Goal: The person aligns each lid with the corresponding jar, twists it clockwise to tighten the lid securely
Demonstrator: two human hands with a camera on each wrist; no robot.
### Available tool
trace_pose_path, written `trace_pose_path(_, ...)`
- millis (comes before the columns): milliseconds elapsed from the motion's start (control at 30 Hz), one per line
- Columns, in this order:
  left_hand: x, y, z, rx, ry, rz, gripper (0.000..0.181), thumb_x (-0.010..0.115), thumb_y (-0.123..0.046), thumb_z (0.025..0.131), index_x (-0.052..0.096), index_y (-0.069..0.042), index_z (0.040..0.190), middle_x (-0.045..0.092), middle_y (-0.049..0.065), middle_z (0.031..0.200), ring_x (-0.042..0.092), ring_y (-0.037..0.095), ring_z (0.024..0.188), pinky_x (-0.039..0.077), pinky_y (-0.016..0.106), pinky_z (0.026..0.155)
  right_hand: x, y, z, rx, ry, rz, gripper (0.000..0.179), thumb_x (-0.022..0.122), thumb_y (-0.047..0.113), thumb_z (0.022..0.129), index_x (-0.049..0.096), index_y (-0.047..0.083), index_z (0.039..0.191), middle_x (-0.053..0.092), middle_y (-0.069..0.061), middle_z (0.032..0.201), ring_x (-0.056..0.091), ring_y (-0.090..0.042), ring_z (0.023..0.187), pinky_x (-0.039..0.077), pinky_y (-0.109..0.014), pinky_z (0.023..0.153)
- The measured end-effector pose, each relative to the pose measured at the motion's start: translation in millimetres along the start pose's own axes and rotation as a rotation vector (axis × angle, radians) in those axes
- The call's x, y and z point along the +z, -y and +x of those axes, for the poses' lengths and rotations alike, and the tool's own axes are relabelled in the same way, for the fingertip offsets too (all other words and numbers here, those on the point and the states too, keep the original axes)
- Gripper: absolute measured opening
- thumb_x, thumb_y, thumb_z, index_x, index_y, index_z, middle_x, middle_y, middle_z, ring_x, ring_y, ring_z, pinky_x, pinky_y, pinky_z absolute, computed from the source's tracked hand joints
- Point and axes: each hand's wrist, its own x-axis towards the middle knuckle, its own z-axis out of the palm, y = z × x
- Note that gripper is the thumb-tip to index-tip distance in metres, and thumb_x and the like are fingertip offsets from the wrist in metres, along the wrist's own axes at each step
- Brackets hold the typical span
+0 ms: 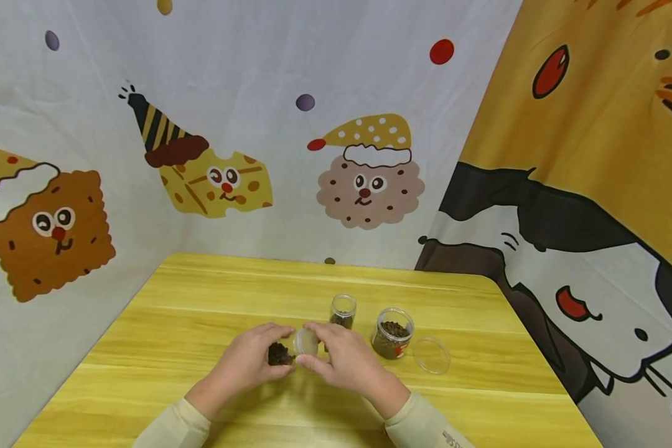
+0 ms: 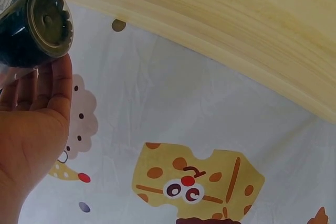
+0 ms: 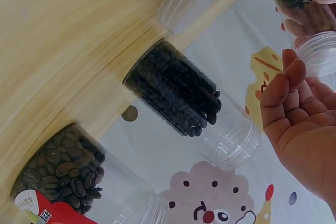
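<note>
A clear jar (image 1: 280, 354) with dark contents lies tilted between the two hands, low over the table. My left hand (image 1: 249, 361) grips its body; the left wrist view shows the round base of this jar (image 2: 48, 20) above the fingers. At the other end, my right hand (image 1: 353, 361) holds the pale, translucent screw lid (image 1: 306, 341) between thumb and fingers. In the right wrist view the ridged lid end (image 3: 319, 51) is just above the curled right fingers (image 3: 294, 72). Part of the jar is hidden behind the hands.
A narrow clear jar (image 1: 343, 314) of dark beans stands behind the right hand. To its right is a wider jar (image 1: 392, 336) of coffee beans with a red label, and beside that a clear round lid (image 1: 432, 356) lies on the wooden table (image 1: 229, 286). A printed cloth (image 1: 246, 62) hangs behind.
</note>
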Motion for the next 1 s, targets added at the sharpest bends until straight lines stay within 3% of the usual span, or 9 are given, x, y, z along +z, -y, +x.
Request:
trace_pose_path(267, 0.8, 0.8, -0.8, 0.006, -0.002, -0.015, 0.062, 0.097, -0.033, 0.078, 0.073, -0.009, 0.13, 0.078, 0.003, 0.12, 0.077, 0.021, 0.103, 0.067, 0.04, 0.088, 0.7, 0.7, -0.4, 0.002, -0.013, -0.003, 0.07, 0.059, 0.062, 0.104, 0.058, 0.013, 0.153, 0.071, -0.004, 0.142, 0.074, -0.019, 0.109, 0.064, -0.035, 0.086)
trace_pose_path(467, 2.4, 1.0, -0.5, -0.009, 0.007, -0.028, 0.062, 0.097, -0.033, 0.079, 0.073, -0.009, 0.13, 0.077, 0.003, 0.121, 0.076, 0.021, 0.105, 0.066, 0.041, 0.09, 1.2, 1.1, -0.3, 0.003, -0.02, 0.014, 0.072, 0.06, 0.063, 0.103, 0.058, 0.011, 0.153, 0.073, -0.005, 0.138, 0.075, -0.018, 0.101, 0.063, -0.031, 0.081)
trace_pose_path(700, 2.6, -0.5, -0.2, -0.067, 0.025, -0.098, 0.061, 0.097, -0.029, 0.079, 0.072, -0.01, 0.131, 0.077, 0.004, 0.122, 0.076, 0.024, 0.109, 0.065, 0.046, 0.094, 1.2, 0.5, -0.8, 0.031, -0.012, 0.085, 0.074, 0.064, 0.062, 0.101, 0.057, 0.009, 0.152, 0.075, -0.002, 0.122, 0.07, -0.013, 0.085, 0.052, -0.017, 0.067)
trace_pose_path(1000, 6.9, 4.8, -1.9, -0.193, 0.032, -0.272, 0.061, 0.095, -0.023, 0.081, 0.068, -0.01, 0.135, 0.075, 0.001, 0.12, 0.074, 0.02, 0.106, 0.065, 0.04, 0.09, 3.3, -5.9, -6.0, 0.045, -0.005, 0.132, 0.063, 0.07, 0.053, 0.101, 0.063, 0.01, 0.146, 0.076, -0.002, 0.116, 0.059, -0.003, 0.079, 0.048, -0.016, 0.064)
